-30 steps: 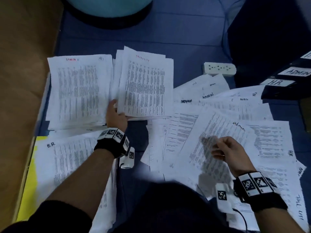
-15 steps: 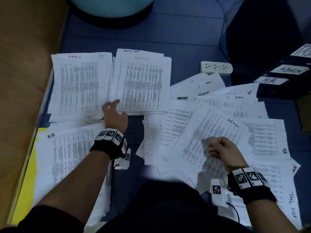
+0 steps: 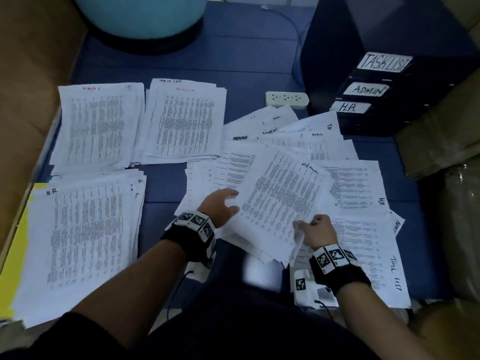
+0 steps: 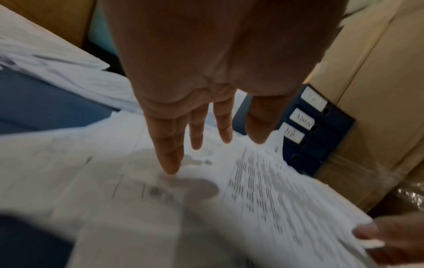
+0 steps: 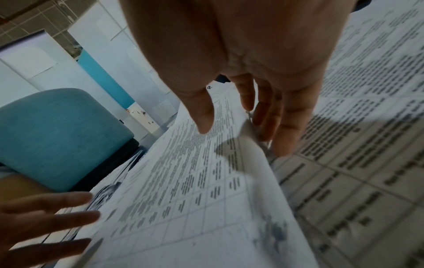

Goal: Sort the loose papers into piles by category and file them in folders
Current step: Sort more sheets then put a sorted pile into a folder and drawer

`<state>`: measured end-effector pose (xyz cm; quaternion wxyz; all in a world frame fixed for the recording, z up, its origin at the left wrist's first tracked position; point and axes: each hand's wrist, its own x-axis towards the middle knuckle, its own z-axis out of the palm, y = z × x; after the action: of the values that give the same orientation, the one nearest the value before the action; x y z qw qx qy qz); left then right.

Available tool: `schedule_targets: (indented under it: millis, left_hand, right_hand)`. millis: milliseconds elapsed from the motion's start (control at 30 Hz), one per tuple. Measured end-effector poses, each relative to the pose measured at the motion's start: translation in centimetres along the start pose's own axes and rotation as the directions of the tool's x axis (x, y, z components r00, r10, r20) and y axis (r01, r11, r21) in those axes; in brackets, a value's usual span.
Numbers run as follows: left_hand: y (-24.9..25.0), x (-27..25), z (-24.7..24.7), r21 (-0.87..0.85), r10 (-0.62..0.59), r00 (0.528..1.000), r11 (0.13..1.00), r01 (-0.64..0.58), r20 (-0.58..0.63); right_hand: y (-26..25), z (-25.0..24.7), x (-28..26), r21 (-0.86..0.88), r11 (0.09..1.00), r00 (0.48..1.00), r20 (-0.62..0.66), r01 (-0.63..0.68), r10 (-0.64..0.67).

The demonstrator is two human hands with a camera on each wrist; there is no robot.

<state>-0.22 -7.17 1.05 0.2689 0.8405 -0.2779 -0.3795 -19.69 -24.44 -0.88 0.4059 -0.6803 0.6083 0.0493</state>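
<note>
Two hands work one sheet: my right hand [image 3: 318, 231] has its grip pinched on the near corner of the admin-marked paper [image 3: 280, 193], lifted so my left hand [image 3: 220, 206], fingers straight and apart, can take its edge. Beyond lie the unsorted papers [image 3: 345, 183], between me and the labelled folders [image 3: 371, 89]; the admin pile [image 3: 98, 126] sits far left.

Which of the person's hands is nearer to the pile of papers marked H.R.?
Left. The left hand is beside the H.R. pile, across a strip of blue mat; the right hand is farther right, holding the admin sheet.
</note>
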Motion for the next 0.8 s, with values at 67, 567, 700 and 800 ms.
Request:
schedule_targets:
  millis: [67,567,700,800]
  left_hand:
    - [-0.3,-0.3,1.7,0.056,-0.038,0.999,0.998,0.037,0.024]
    - [-0.2,-4.7,2.3,-0.355,-0.115,0.981,0.933,0.054,-0.154]
    - [1.2,-6.4,0.2,-0.530,-0.060,0.986,0.847,-0.030,-0.153]
    - [1.8,-7.7,-0.9,-0.550,-0.011,0.976,0.827,-0.114,-0.219]
  right_hand:
    - [0.4,0.1,-0.1,0.069,0.998,1.000,0.030,-0.008,0.006]
    - [1.5,-4.5,-1.6,0.327,0.889,0.932,0.060,0.321,-0.358]
    - [0.1,-5.1,-2.3,0.514,0.806,0.905,0.121,0.294,-0.408]
    - [-1.3,-4.8,-3.2,0.584,0.764,0.886,0.154,0.276,-0.438]
